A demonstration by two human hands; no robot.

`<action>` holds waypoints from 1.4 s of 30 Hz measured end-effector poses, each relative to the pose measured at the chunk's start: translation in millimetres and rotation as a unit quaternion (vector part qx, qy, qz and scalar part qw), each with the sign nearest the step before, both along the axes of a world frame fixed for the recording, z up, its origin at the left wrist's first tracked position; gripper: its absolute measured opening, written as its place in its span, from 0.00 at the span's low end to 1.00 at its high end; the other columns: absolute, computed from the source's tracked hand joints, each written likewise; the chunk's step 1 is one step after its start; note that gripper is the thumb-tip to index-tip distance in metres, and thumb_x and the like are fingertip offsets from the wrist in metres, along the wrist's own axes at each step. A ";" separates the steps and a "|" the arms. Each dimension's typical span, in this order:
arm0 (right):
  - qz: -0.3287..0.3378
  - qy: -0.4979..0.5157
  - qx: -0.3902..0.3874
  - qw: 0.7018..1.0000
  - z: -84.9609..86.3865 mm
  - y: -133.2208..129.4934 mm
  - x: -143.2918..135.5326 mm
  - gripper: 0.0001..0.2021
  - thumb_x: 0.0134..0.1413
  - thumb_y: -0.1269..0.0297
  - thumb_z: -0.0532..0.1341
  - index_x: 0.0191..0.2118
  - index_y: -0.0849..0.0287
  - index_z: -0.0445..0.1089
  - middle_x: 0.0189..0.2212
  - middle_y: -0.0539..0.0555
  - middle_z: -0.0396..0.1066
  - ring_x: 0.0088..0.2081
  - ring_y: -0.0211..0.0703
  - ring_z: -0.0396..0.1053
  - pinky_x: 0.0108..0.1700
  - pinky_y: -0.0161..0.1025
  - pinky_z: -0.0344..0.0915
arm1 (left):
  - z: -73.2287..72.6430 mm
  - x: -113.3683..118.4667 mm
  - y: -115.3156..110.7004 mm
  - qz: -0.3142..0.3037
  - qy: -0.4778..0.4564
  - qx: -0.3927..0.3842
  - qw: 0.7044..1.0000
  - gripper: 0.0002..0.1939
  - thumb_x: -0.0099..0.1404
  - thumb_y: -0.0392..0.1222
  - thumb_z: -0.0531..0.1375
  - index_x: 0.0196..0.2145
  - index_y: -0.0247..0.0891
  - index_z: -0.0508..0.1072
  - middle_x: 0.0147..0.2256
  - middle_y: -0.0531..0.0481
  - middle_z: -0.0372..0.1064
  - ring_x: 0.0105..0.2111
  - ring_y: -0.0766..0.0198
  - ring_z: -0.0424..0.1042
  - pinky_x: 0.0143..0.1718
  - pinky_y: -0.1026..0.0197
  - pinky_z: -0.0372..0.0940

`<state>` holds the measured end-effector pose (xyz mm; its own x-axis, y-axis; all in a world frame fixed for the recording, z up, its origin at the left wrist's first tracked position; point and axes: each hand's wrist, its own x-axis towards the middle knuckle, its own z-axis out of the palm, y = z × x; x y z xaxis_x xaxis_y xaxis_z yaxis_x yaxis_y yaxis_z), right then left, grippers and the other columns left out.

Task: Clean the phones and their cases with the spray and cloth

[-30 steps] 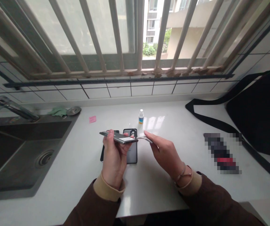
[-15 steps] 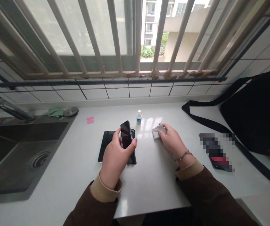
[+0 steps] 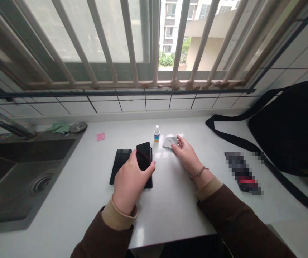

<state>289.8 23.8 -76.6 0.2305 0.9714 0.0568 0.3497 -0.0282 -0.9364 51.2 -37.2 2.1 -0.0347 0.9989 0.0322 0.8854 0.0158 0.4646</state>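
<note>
My left hand (image 3: 128, 181) is closed around the sides of a black smartphone (image 3: 143, 154), thumb on its right edge and fingers on its left. Beneath that phone lies a dark flat object (image 3: 149, 183), mostly covered, perhaps a phone case. Just left of it, a second black phone or small tablet (image 3: 121, 160) rests on the counter, partly behind my hand. My right hand (image 3: 186, 153) pinches a folded grey cloth (image 3: 169, 142) between thumb and fingers, low over the counter. Close to the cloth's left side stands a small white-capped bottle (image 3: 156, 134) with a blue and orange label.
A pink sticky note (image 3: 100, 137) lies on the white counter (image 3: 70, 186). At left is a sink (image 3: 27, 211) with a faucet (image 3: 7, 123), a green cloth (image 3: 58, 128) and a metal drain cover (image 3: 78, 127). A black bag (image 3: 290, 132) and a pixelated dark object (image 3: 241, 172) lie at right.
My right hand has moved left and slightly away from me with the grey cloth, nearer the bottle. The phone in my left hand has tipped so its dark screen shows more fully.
</note>
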 end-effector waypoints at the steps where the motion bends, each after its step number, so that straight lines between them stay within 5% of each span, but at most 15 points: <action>1: -0.004 -0.005 -0.004 1.000 -0.3 0.6 2.2 0.39 0.65 0.54 0.63 0.76 0.67 0.56 0.71 0.75 0.63 0.72 0.61 0.65 0.72 0.57 0.64 | 0.3 0.4 -0.2 0.000 0.003 -0.002 1.000 0.43 0.69 0.64 0.64 0.70 0.32 0.65 0.54 0.28 0.79 0.54 0.33 0.80 0.52 0.40 0.73; 7: -0.052 -0.122 0.067 0.989 23.4 -16.3 3.1 0.46 0.63 0.51 0.68 0.78 0.70 0.52 0.77 0.76 0.51 0.78 0.72 0.47 0.77 0.69 0.48 | -1.8 2.5 -2.4 0.004 0.036 0.024 0.999 0.43 0.69 0.63 0.64 0.70 0.30 0.65 0.56 0.27 0.78 0.53 0.34 0.81 0.51 0.42 0.74; 9: -0.022 -0.113 0.128 0.985 35.4 -27.6 -5.3 0.39 0.68 0.48 0.64 0.76 0.65 0.57 0.75 0.72 0.58 0.76 0.68 0.56 0.75 0.66 0.55 | -3.3 3.8 -3.8 0.005 0.043 0.041 0.998 0.42 0.70 0.63 0.64 0.70 0.31 0.65 0.56 0.27 0.78 0.54 0.35 0.81 0.51 0.43 0.74; 12: 0.127 0.053 0.056 0.989 46.4 -42.7 -22.9 0.30 0.73 0.43 0.57 0.67 0.60 0.70 0.51 0.66 0.80 0.48 0.54 0.81 0.52 0.55 0.79 | -4.6 7.0 -6.3 0.001 0.048 0.062 0.997 0.43 0.70 0.62 0.64 0.71 0.31 0.63 0.58 0.27 0.77 0.54 0.35 0.81 0.50 0.45 0.74; 14: 0.208 0.159 -0.022 0.965 47.9 -48.9 -33.5 0.28 0.71 0.39 0.58 0.59 0.59 0.75 0.43 0.60 0.81 0.37 0.47 0.79 0.41 0.47 0.80 | -4.5 9.8 -8.3 -0.018 0.048 0.060 0.997 0.44 0.69 0.63 0.64 0.71 0.31 0.62 0.59 0.27 0.76 0.54 0.36 0.81 0.49 0.46 0.74; 19: 0.231 0.227 -0.106 0.940 45.8 -52.0 -42.6 0.26 0.65 0.36 0.65 0.34 0.58 0.74 0.22 0.47 0.68 0.24 0.36 0.67 0.29 0.36 0.67 | -3.1 16.9 -13.8 -0.077 0.027 0.025 0.996 0.42 0.70 0.64 0.63 0.70 0.33 0.64 0.58 0.29 0.77 0.54 0.36 0.81 0.49 0.46 0.73; 25: 0.190 0.333 -0.155 0.910 41.3 -52.2 -42.1 0.25 0.57 0.39 0.72 0.29 0.58 0.69 0.24 0.45 0.64 0.25 0.34 0.64 0.31 0.34 0.70 | -6.7 19.7 -13.9 -0.086 -0.003 -0.014 0.996 0.45 0.71 0.68 0.61 0.71 0.30 0.64 0.61 0.24 0.74 0.58 0.33 0.78 0.54 0.44 0.71; 30: 0.119 0.370 -0.192 0.901 31.1 -48.0 -40.1 0.19 0.60 0.46 0.71 0.37 0.59 0.76 0.29 0.51 0.75 0.29 0.37 0.70 0.28 0.31 0.67 | 0.0 12.8 -6.2 -0.117 -0.043 -0.035 0.992 0.41 0.77 0.69 0.52 0.68 0.30 0.69 0.53 0.31 0.80 0.51 0.41 0.82 0.49 0.50 0.72; 33: 0.100 0.393 -0.188 0.895 29.4 -45.4 -36.6 0.15 0.63 0.50 0.69 0.38 0.59 0.78 0.30 0.53 0.78 0.29 0.38 0.72 0.29 0.32 0.67 | 6.6 6.7 -0.9 -0.069 0.039 -0.003 0.997 0.27 0.81 0.58 0.50 0.56 0.35 0.78 0.41 0.38 0.83 0.41 0.48 0.83 0.42 0.54 0.71; 37: 0.082 0.400 -0.175 0.896 30.9 -45.0 -33.5 0.13 0.65 0.52 0.67 0.37 0.58 0.78 0.31 0.54 0.78 0.28 0.38 0.72 0.29 0.31 0.67 | 5.7 2.1 2.5 -0.020 0.205 -0.024 0.978 0.21 0.80 0.47 0.51 0.41 0.34 0.80 0.37 0.34 0.81 0.39 0.44 0.83 0.36 0.53 0.71; 42: 0.080 0.385 -0.173 0.903 32.8 -46.2 -34.0 0.14 0.65 0.52 0.67 0.36 0.58 0.77 0.31 0.55 0.78 0.29 0.39 0.72 0.29 0.32 0.65 | -1.4 1.3 2.0 -0.002 0.242 -0.047 0.969 0.15 0.79 0.42 0.53 0.44 0.32 0.77 0.37 0.33 0.81 0.38 0.42 0.84 0.35 0.52 0.73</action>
